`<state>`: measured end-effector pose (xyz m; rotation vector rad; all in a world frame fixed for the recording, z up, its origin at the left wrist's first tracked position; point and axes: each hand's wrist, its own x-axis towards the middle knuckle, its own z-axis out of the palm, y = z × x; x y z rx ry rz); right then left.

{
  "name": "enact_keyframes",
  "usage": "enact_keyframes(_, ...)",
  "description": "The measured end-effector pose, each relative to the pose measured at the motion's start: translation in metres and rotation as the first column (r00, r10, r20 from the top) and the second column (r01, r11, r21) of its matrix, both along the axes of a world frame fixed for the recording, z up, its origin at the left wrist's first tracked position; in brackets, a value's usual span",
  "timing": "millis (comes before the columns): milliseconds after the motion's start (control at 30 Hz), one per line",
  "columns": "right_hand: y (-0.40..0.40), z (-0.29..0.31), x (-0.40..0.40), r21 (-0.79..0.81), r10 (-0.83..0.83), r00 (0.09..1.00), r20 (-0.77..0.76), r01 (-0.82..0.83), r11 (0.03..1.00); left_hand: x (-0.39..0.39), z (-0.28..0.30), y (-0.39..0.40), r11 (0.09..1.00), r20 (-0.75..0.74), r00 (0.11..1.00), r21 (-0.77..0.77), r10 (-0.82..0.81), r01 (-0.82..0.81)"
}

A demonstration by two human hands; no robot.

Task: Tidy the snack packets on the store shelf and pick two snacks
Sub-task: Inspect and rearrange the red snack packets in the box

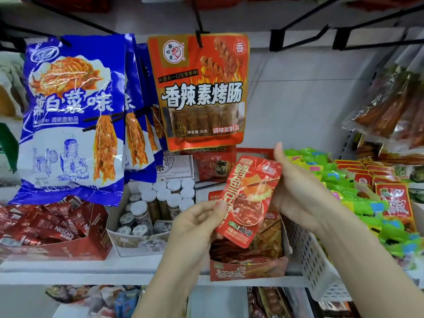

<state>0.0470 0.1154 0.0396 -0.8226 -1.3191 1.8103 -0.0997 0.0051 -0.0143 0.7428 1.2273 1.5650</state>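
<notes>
Both hands, left (197,222) and right (296,191), pinch a red snack packet (249,200), hiding its edges.

I see a white back panel (298,106) behind everything, plain and evenly lit, with soft light and no strong shadow. At 12 o'clock, black metal hooks (199,31) come out from the upper rail, and more black brackets (298,31) stand toward 1 and 2 o'clock. A white shelf board (68,271) runs across from 9 o'clock to 5 o'clock, with a pale front edge. Under it, at 6 o'clock, I see a lower shelf level (218,301), darker. At 4 o'clock a white perforated divider (314,255) stands on the shelf.
</notes>
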Motion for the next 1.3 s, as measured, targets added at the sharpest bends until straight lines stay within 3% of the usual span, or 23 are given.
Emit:
enact_keyframes(67,-0.001,0.006,0.006,0.053,0.070,0.994,0.079,-0.074,0.996,-0.004,-0.001,0.000,0.993,-0.149,0.982,0.055,0.114,-0.107)
enact_keyframes(133,-0.006,0.012,0.011,0.243,0.050,0.973,0.224,-0.105,0.964,-0.006,-0.002,-0.002,0.982,-0.247,0.952,0.101,0.182,-0.161)
enact_keyframes(233,-0.013,0.021,0.015,0.596,-0.180,0.910,0.374,-0.087,0.799,-0.011,-0.002,-0.002,0.971,-0.420,0.877,0.156,0.231,-0.181)
enact_keyframes(300,-0.010,0.024,0.019,0.759,-0.396,0.868,0.300,0.035,0.650,-0.017,-0.006,-0.001,0.968,-0.577,0.777,0.154,0.251,-0.199)
enact_keyframes(400,-0.004,0.021,0.021,0.909,-0.664,0.727,0.177,0.139,0.394,-0.025,-0.012,0.001,0.974,-0.825,0.526,0.122,0.206,-0.190)
enact_keyframes(467,0.001,0.009,0.017,0.945,-0.707,0.687,0.167,0.094,0.314,-0.023,-0.015,0.005,0.994,-0.909,0.407,0.055,0.090,-0.097)
enact_keyframes(533,0.004,-0.004,0.007,0.963,-0.692,0.705,0.153,0.049,0.264,-0.020,-0.019,0.010,0.999,-0.940,0.339,-0.038,-0.028,-0.023)
enact_keyframes(633,0.005,-0.022,-0.009,0.966,-0.654,0.746,0.127,0.056,0.251,-0.017,-0.027,0.015,0.991,-0.968,0.214,-0.135,-0.134,0.010)
enact_keyframes(733,0.003,-0.040,-0.017,0.963,-0.615,0.775,0.147,0.031,0.269,-0.020,-0.034,0.014,0.991,-0.980,0.145,-0.130,-0.133,0.029)
enact_keyframes(833,0.001,-0.052,-0.019,0.959,-0.568,0.791,0.227,-0.079,0.273,-0.025,-0.037,0.012,0.990,-0.978,0.158,-0.133,-0.140,0.054)
enact_keyframes(1100,0.012,-0.032,-0.024,0.933,-0.600,0.714,0.360,-0.268,0.240,-0.027,-0.035,0.010,0.987,-0.977,0.149,-0.145,-0.154,0.068)
enact_keyframes(1233,0.015,-0.037,-0.030,0.871,-0.584,0.647,0.490,-0.388,0.301,-0.025,-0.034,0.010,0.989,-0.976,0.167,-0.131,-0.140,0.063)
enact_keyframes(1300,0.018,-0.042,-0.035,0.870,-0.587,0.642,0.492,-0.368,0.327,-0.025,-0.034,0.010,0.989,-0.975,0.176,-0.127,-0.138,0.069)
